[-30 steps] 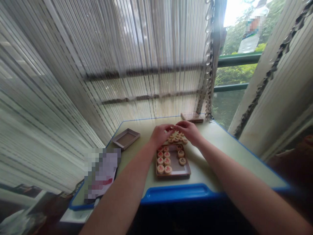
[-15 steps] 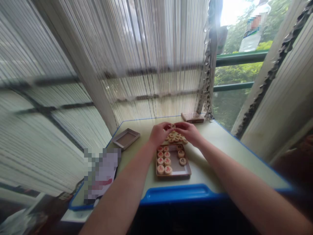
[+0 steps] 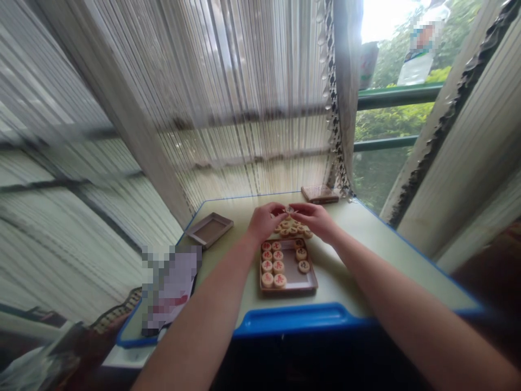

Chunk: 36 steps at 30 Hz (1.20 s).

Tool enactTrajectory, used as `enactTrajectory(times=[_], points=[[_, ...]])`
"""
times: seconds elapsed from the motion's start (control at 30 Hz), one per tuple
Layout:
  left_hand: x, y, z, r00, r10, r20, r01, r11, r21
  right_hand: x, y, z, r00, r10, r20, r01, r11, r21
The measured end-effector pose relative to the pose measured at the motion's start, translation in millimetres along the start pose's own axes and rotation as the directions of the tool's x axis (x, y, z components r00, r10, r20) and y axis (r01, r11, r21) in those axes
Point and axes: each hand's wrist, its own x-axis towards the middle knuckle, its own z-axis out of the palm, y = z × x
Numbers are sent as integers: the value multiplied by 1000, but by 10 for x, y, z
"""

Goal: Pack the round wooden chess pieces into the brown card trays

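Note:
A round Chinese chess piece (image 3: pixel 289 209) is pinched between the fingertips of my left hand (image 3: pixel 266 220) and my right hand (image 3: pixel 315 218). Both hands are closed on it, above a heap of loose pieces (image 3: pixel 291 228) on the table. Nearer to me lies a shallow box (image 3: pixel 293 287). Along its left side stand two columns of red-marked pieces (image 3: pixel 278 266), and dark-marked pieces (image 3: pixel 303 266) line its right side. The marking on the held piece is too small to read.
An open shallow lid or tray (image 3: pixel 210 229) lies at the table's left. A flat brown case (image 3: pixel 319 193) rests at the back edge. Papers (image 3: pixel 177 288) lie at front left. The table (image 3: pixel 366 260) has a blue front rim; string curtains (image 3: pixel 252 98) hang behind.
The held piece has turned slightly between my fingers, while both hands stay almost in place. My view has shifted a little. The pieces in the box look the same.

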Motion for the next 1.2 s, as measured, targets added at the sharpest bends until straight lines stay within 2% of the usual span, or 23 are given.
enactTrajectory(times=[0.17, 0.33, 0.43, 0.57, 0.73, 0.83, 0.97, 1.2], points=[[-17, 31, -18, 999, 15, 48, -16, 1000, 19, -45, -18, -37, 999, -44, 25, 46, 998, -52], [-115, 146, -103, 982, 58, 178, -65, 997, 37, -194, -164, -112, 997, -34, 71, 48, 976, -214], [-226, 258, -172, 966, 106, 237, -114, 993, 21, -406, -243, -147, 996, -60, 61, 76, 948, -310], [-417, 399, -202, 928, 205, 312, -214, 977, -3, -796, -255, -152, 998, -57, 41, 68, 931, -358], [-655, 518, -170, 913, 271, 307, -310, 947, 87, -1142, -185, -100, 996, -74, 57, 91, 904, -418], [-755, 557, -160, 896, 284, 341, -351, 924, 153, -1200, -143, -65, 993, -98, 62, 116, 878, -464], [-814, 570, -153, 856, 327, 400, -413, 898, 150, -1196, -119, -44, 991, -106, 85, 135, 855, -501], [-855, 594, -79, 834, 360, 418, -453, 879, 147, -1214, -112, -31, 988, -121, 95, 154, 819, -553]])
